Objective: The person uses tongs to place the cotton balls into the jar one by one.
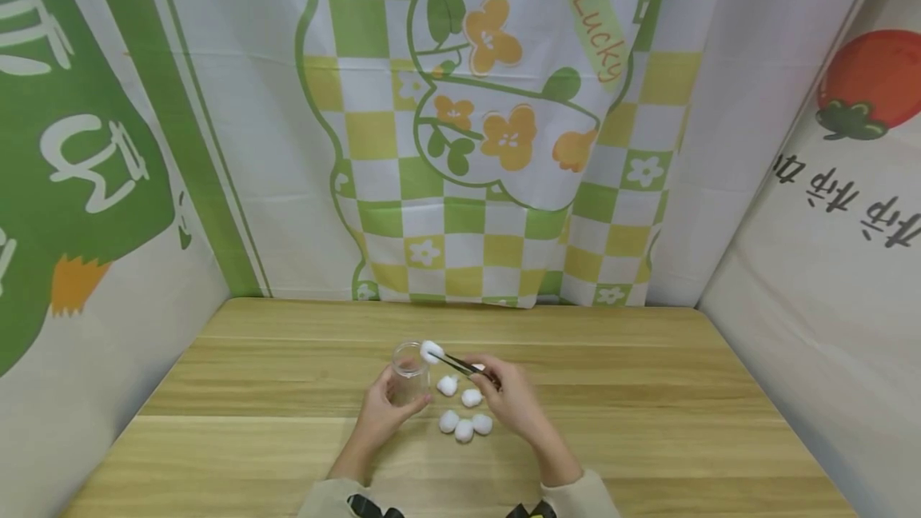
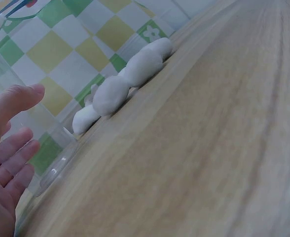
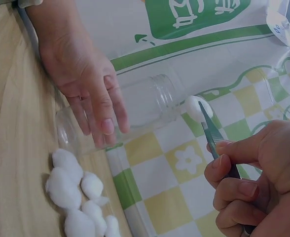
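Observation:
My left hand grips a clear jar standing upright on the table, thumb on one side and fingers round the other. In the left wrist view the jar's base rests on the wood. My right hand holds dark tweezers between thumb and fingers. Their tips pinch a white cotton ball just outside the jar's open mouth, at the right of the rim in the head view. No cotton shows inside the jar. Several more cotton balls lie loose on the table between the two hands.
The wooden table reaches back to a patterned curtain. More printed cloth hangs at the right side, and another cloth at the left.

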Tool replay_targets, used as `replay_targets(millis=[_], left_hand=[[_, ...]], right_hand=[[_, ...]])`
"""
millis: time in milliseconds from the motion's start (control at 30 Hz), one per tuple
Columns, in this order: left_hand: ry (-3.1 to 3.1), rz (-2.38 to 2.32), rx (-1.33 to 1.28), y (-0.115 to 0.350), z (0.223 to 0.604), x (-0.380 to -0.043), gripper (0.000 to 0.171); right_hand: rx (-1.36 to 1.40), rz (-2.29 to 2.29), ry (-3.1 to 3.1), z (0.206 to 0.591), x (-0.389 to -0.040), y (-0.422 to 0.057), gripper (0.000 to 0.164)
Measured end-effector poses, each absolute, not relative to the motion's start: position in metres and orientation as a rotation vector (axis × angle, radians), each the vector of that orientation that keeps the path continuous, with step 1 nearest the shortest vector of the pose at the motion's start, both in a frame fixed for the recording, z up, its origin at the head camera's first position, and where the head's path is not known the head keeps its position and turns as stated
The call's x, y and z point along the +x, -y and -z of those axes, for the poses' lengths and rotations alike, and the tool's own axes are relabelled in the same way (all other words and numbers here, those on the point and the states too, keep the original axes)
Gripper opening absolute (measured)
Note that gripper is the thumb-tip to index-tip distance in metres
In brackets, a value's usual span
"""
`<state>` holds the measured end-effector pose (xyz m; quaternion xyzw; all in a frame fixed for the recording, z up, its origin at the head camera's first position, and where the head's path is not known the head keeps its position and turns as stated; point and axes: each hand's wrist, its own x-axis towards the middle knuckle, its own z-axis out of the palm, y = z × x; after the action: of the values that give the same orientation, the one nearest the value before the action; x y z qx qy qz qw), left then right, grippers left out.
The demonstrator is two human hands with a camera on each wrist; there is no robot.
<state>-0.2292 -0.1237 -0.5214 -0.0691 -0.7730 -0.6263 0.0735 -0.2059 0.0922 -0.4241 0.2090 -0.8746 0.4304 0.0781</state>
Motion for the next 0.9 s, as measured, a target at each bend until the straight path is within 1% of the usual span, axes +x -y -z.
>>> replay_targets(millis=[467, 700, 900], left_hand=[[2.335, 1.877, -0.215, 0.122, 0.523, -0.23, 0.064], [2.33, 1.912, -0.196, 0.122, 0.521, -0.23, 0.061], [2.318, 1.933, -0.211, 0.122, 0.52, -0.229, 0.062]], right_hand=[[0.627, -1.264, 2.562, 0.434, -0.2, -0.077, 0.025], [0.629, -1.167, 2.547, 0.436, -0.199, -0.07, 0.023], [0.635, -1.098, 2.541, 0.438, -0.2, -0.069, 0.024]])
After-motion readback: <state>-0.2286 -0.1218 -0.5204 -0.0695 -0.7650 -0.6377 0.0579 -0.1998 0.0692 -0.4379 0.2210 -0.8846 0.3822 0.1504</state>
